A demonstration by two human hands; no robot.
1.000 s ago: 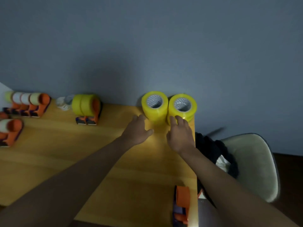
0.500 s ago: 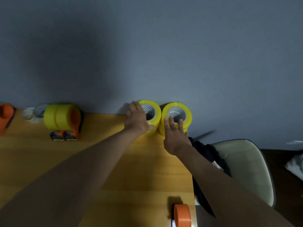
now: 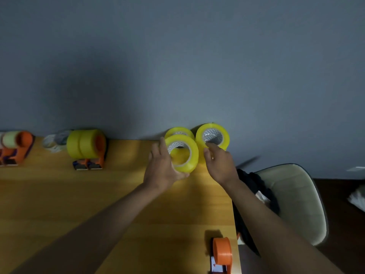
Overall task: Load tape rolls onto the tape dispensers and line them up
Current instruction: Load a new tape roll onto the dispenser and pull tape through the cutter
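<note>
The left hand (image 3: pixel 165 169) held a yellow tape roll (image 3: pixel 182 153) near the middle of the frame, above the wooden surface (image 3: pixel 118 194). The right hand (image 3: pixel 220 165) touched a second yellow roll (image 3: pixel 212 136) just to its right, fingers loose. An empty orange dispenser (image 3: pixel 222 254) sat at the bottom edge.

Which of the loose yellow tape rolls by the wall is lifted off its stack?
The front-left roll, gripped by the left hand. Another roll remains beneath it; the right stack stands, touched by the right hand.
</note>
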